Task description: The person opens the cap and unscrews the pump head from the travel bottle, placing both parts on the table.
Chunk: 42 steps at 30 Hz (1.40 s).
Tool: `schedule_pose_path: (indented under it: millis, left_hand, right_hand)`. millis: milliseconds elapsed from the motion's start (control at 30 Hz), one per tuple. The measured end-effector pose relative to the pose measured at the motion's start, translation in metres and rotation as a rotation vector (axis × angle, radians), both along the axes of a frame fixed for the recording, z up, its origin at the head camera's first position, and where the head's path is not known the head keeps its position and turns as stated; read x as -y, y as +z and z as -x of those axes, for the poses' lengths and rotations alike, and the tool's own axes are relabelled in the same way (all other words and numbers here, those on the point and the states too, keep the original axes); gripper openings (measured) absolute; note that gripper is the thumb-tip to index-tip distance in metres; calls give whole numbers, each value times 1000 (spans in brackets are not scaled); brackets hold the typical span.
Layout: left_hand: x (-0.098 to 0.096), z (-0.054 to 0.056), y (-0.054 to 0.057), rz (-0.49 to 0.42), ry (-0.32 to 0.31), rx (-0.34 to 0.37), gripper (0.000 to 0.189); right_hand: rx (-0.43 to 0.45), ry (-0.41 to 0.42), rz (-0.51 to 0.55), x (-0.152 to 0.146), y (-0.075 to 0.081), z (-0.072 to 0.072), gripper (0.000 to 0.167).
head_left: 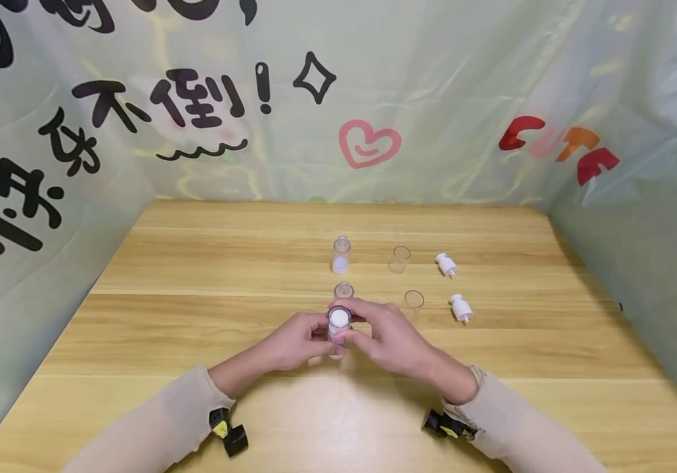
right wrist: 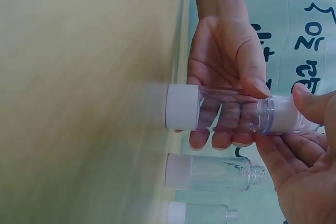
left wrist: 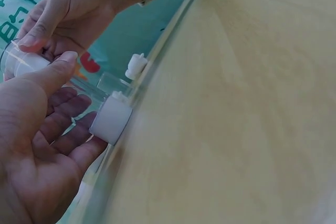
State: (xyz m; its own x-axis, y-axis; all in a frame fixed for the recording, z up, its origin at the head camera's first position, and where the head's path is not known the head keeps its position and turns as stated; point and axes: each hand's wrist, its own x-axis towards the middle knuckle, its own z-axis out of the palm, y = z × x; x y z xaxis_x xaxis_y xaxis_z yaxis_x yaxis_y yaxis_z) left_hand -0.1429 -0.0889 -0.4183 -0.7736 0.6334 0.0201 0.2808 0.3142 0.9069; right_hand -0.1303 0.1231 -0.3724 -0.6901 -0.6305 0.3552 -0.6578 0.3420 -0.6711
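Between my two hands an airless pump bottle (head_left: 339, 322) stands upright, with a white base (right wrist: 182, 107) and a clear body. Its top end shows a white pump head inside a clear cap (right wrist: 283, 114). My left hand (head_left: 299, 341) holds the bottle, its thumb across the upper body and its fingers behind it in the right wrist view. My right hand (head_left: 394, 335) grips the clear cap at the top between thumb and fingers. In the left wrist view the left fingers (left wrist: 68, 124) reach beside the white base; the right hand (left wrist: 68, 17) is at the other end.
Two more clear bottles with white bases, a far one (head_left: 341, 255) and a nearer one (head_left: 344, 290), stand behind the hands. To their right are two clear caps (head_left: 399, 259) and two white pump heads (head_left: 446, 265). A printed cloth (head_left: 444, 98) hangs around the wooden table (head_left: 196, 263).
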Motion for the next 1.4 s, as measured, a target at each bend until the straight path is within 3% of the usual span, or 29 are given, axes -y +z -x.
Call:
schedule_pose_path:
  millis: [233,500,600,733,833,1000,1400]
  left_hand:
    - [-1,2,-4,-21,14,23,21]
    - [-1,2,-3,-35,0,26,22]
    - [-1,4,-1,-41,-5,32,25]
    - [-1,5,-1,-66,-15,34,27]
    - [-1,5,-3,-77,-26,42,30]
    - [-1,3,-5,-59,-8,32,32]
    - [-2,2,-5,-79,-5,48,35]
  right_hand:
    - [-93,-21,5,1,-1,-2,40]
    - [-114,-49,7,3,0,-5,40]
    - [-122,-57,80,1,14,-6,41]
    - [-209,-79,202,-5,41,-6,43]
    - [-202,-87,204,-10,50,-5,43]
    - [-128,-105,146,-18,43,-3,48]
    - [-122,-183,115,-48,28,-4,52]
